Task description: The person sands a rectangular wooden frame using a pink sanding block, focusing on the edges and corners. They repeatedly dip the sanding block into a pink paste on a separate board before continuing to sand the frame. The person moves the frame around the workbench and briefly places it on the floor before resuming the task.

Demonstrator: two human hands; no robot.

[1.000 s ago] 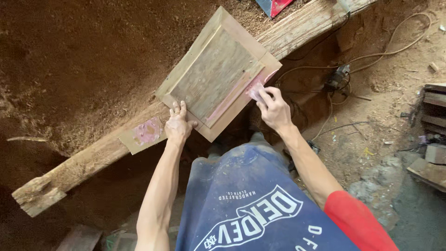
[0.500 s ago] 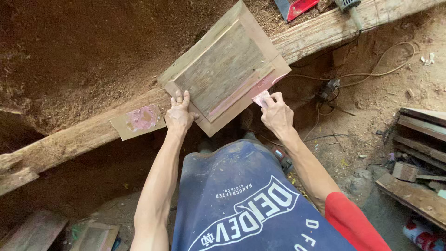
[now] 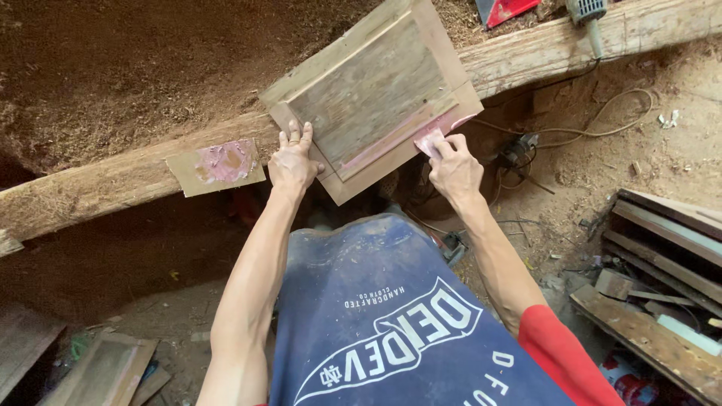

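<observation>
Nearest the camera hangs a blue work apron (image 3: pixel 391 323) with white printing, and a red sleeve (image 3: pixel 571 353) covers the right upper arm. Both bare forearms reach forward to a square framed panel of weathered grey-brown wood (image 3: pixel 376 94), which lies tilted across a long rough timber beam (image 3: pixel 120 180) and overhangs its near edge.

The left hand (image 3: pixel 293 164) lies flat on the panel's near left corner, fingers together and pressed down on the frame. The right hand (image 3: pixel 453 167) pinches a small flat scraper smeared with pink filler (image 3: pixel 430 143) between thumb and fingertips, its edge touching the panel's near right rail, where a streak of pink paste runs along the inner moulding.

On the beam, just left of the left hand, rests a brown cardboard scrap daubed with pink filler (image 3: pixel 218 165). Beyond the beam spreads a heap of reddish-brown sawdust (image 3: pixel 113 68). To the right, a tan electric cable (image 3: pixel 594 124) loops over the dirt floor, with stacked wooden boards (image 3: pixel 662 263) nearer the right edge. At the top edge lies a red and blue object (image 3: pixel 508 9).
</observation>
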